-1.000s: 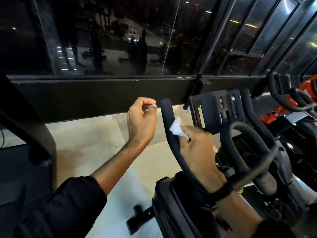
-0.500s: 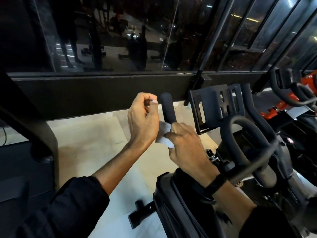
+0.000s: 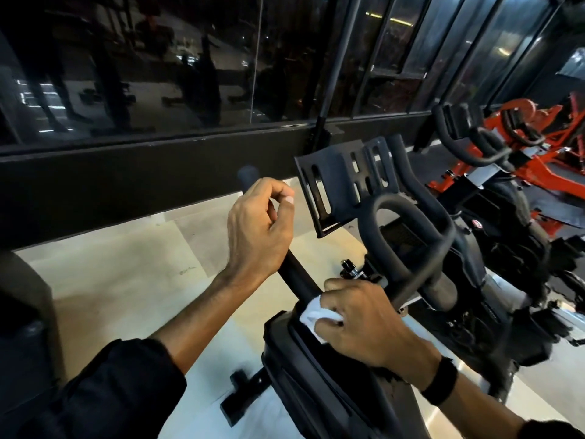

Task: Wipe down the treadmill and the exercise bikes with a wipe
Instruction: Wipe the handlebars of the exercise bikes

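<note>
A row of dark glass windows (image 3: 196, 68) is seen across the top, with dim reflections and small lights caught in the panes, and black metal frames (image 3: 329, 90) are set between them. Below the glass a black sill beam (image 3: 126, 182) is run from left to right, and beneath it a pale tiled floor (image 3: 126, 274) is laid. At the left edge a dark bulky shape (image 3: 22, 312) is cut off by the frame.

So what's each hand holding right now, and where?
The right hand grips the white wipe bunched against the handlebar's lower end. The left hand is curled, apparently holding nothing.
</note>
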